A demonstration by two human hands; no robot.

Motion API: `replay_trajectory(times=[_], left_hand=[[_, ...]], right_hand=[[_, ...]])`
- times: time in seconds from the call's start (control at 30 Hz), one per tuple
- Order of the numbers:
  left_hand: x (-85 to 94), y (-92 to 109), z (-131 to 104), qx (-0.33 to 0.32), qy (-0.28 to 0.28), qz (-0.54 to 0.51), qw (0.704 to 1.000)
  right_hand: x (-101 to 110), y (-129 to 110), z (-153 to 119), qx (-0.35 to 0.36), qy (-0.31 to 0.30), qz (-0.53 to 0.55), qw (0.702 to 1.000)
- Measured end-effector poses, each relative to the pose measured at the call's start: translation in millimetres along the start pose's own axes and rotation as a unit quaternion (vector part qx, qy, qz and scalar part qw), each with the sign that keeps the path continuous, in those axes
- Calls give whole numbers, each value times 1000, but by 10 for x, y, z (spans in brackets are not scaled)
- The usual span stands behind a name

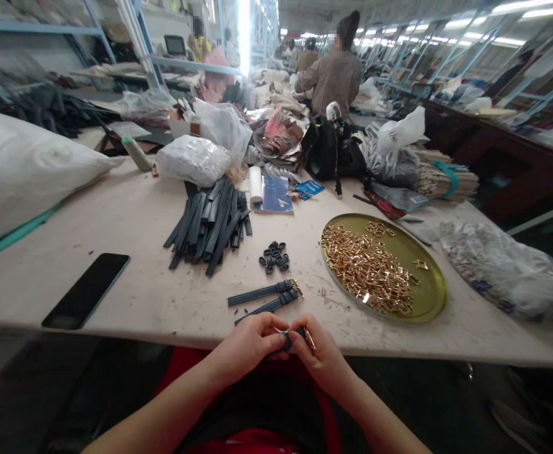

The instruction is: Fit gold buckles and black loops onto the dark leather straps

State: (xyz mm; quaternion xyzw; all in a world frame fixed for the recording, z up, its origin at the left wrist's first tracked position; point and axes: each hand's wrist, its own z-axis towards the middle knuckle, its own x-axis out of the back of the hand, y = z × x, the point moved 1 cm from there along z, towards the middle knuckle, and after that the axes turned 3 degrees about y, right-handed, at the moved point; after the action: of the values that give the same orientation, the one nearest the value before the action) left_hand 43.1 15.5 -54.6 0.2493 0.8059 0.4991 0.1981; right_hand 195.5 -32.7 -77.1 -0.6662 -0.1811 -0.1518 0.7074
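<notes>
At the table's front edge my left hand (pixel 256 340) and my right hand (pixel 320 348) are closed together on one dark strap (pixel 286 341). A gold buckle (pixel 309 340) shows by the right fingers, at the strap's end. Most of the strap is hidden behind the fingers. Just beyond my hands lie two dark straps with gold buckles (pixel 263 294). Several small black loops (pixel 275 257) sit in a heap behind them. A pile of plain dark strips (pixel 209 224) is farther back on the left. To the right, a round gold tray (pixel 430 296) bears many gold buckles (pixel 368 265).
A phone (pixel 87 291) lies at the left front, with a large white sack (pixel 25 167) behind it. Plastic bags (pixel 193 161), a blue booklet (pixel 274 194) and a black bag (pixel 335 148) line the back. A clear bag (pixel 512 268) lies at far right. A person (pixel 335 75) stands beyond the table.
</notes>
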Motion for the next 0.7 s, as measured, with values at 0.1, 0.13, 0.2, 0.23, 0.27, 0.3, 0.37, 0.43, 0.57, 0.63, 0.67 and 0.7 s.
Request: replay_trajectory(times=[0.1,0.13,0.2,0.23,0.27,0.3,0.37,0.43,0.57,0.63,0.67,0.7], left_hand=[[-26,-34,4,-6,-9,-5,1000],[-38,-33,-3,-9,-14,4,1000],[-64,-23,-19,-9,-21,27,999],[-76,-18,-27,-6,-24,35,999],[-87,-15,-35,-6,-25,38,999],[-94,-15,-43,-8,-23,39,999],[-96,-18,-63,-10,-31,52,998],[-88,-17,-95,2,-66,101,993],[-97,23,-189,-1,-117,204,972],[-133,44,-235,-14,-107,214,971],[-157,49,-258,-19,-103,216,971],[-181,53,-280,-24,-100,217,971]], right_hand=[[42,10,-20,-8,-34,1,999],[54,10,-27,-11,-47,6,999],[68,8,-47,-17,-63,23,998],[67,10,-62,-21,-63,35,997],[61,14,-81,-24,-57,47,997],[49,22,-103,-27,-45,57,997],[15,48,-153,-26,-6,61,998],[-21,74,-199,-8,37,34,999],[-60,77,-263,55,63,-32,996],[-52,53,-293,78,68,-45,994],[-44,39,-310,85,73,-51,992],[-34,25,-330,90,76,-55,991]])
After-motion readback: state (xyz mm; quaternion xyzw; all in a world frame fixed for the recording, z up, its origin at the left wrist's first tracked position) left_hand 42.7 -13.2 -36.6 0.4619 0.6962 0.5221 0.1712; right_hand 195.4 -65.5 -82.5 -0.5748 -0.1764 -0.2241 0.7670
